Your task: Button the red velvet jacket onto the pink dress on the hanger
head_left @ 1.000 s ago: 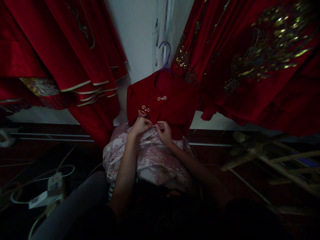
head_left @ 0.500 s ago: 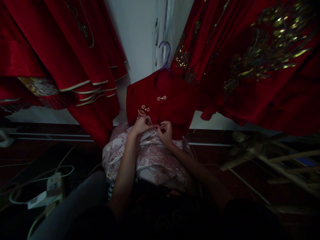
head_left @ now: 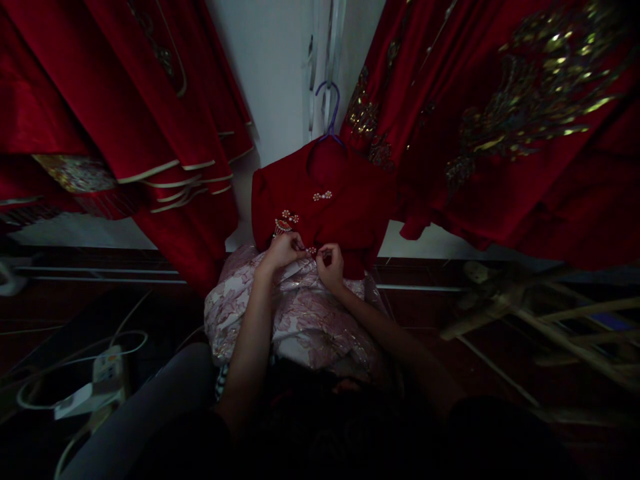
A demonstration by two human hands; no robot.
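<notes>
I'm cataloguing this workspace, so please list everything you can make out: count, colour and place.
Red top: one, red, centre
Hanger: one, purple, at the top's neck
Flower-bead ornaments: at least three, pale, on the top's front
Fan-shaped ornament: one, red and pale, above the left hand
Patterned cloth: one, pink and white, below the top
Hanging garments: several, red, both sides
Gold sequins: several patches, gold, mostly right
Wall: pale, behind
Power strip: one, whitish, lower left
Wooden frame: one, brownish, right
Left hand: one, bare, beside the lowest flower-bead ornament
Right hand: one, bare, opposite side of that ornament
</notes>
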